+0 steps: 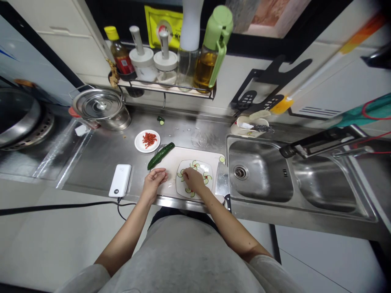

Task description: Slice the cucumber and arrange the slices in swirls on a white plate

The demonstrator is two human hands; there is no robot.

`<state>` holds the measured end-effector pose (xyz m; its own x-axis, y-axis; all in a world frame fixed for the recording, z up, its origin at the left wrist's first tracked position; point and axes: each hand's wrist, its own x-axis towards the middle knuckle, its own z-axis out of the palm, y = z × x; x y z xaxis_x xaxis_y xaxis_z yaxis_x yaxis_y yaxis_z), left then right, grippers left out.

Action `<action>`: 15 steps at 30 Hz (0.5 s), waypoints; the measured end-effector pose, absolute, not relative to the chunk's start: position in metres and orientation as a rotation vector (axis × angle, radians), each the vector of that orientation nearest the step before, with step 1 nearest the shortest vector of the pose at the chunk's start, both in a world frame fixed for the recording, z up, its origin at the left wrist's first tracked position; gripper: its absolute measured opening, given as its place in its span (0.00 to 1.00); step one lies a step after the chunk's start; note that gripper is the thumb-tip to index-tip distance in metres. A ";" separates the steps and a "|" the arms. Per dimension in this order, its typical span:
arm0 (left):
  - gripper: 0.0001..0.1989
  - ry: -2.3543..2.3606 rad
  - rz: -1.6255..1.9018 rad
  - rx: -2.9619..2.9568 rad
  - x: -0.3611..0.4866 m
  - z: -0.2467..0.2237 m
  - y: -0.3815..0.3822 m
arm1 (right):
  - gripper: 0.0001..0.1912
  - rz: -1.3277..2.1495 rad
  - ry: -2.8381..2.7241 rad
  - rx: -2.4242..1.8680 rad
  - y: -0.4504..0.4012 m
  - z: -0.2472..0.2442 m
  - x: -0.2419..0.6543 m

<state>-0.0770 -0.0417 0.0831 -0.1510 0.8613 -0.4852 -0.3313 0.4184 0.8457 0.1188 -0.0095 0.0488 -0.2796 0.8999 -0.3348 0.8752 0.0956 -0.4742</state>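
Note:
My right hand (pixel 193 179) is over the left part of a white square plate (pixel 198 195), its fingertips pinched close to a cucumber slice; what they hold, if anything, is hidden. Curved cucumber slices (pixel 206 179) lie on the plate in small clusters, some with a red berry at the centre. My left hand (pixel 155 182) hovers left of the plate, fingers curled in towards the thumb; I cannot make out anything in it. Just beyond it a dark green cucumber (pixel 161 156) rests across the edge of the white cutting board (pixel 180 152). Farther back, a small white plate (pixel 138 142) holds red goji berries (pixel 149 140).
A cleaver (pixel 222 179) lies right of the square plate, beside the double sink (pixel 259 167). A cucumber slice (pixel 222 159) sits on the board's corner. A white power bank (pixel 120 180), a lidded steel pot (pixel 102 110) and a shelf of seasonings (pixel 165 83) are around.

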 end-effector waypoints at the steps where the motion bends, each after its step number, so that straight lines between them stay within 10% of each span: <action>1: 0.24 1.340 1.128 0.527 -0.077 0.083 -0.041 | 0.09 0.938 -2.284 -1.858 -0.010 0.049 0.120; 15: 0.23 1.379 1.218 0.535 -0.085 0.074 -0.026 | 0.12 0.868 -1.824 -1.780 -0.008 0.055 0.149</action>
